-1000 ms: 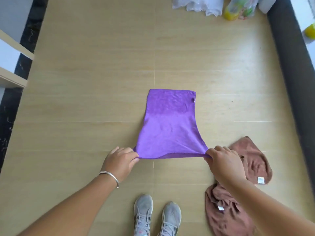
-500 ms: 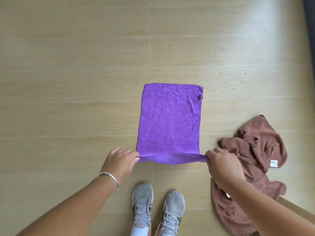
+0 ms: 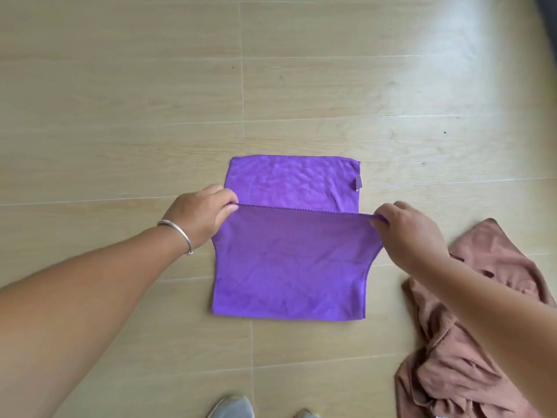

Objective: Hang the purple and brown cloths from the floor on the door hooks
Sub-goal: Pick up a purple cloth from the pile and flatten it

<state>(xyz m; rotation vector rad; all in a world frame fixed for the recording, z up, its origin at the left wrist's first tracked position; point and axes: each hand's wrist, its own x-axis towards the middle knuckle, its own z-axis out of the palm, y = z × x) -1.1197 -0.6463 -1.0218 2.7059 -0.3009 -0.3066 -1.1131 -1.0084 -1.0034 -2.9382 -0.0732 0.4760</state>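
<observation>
The purple cloth [image 3: 289,267] lies on the wooden floor, its near half lifted and folded toward the far edge. My left hand [image 3: 200,217] pinches the left corner of the raised edge, and my right hand [image 3: 413,233] pinches the right corner, the edge stretched taut between them. A small tag [image 3: 358,183] sticks out at the cloth's far right corner. The brown cloth [image 3: 470,342] lies crumpled on the floor to the right, partly hidden under my right forearm. No door or hooks are in view.
My two grey shoes [image 3: 232,408] show at the bottom edge. A dark strip [image 3: 550,22] runs along the top right corner. Bare wooden floor [image 3: 120,116] lies to the left and beyond the purple cloth.
Both hands have carried the purple cloth's near edge up and away from me, folding it over the far half. The view has moved closer to the floor.
</observation>
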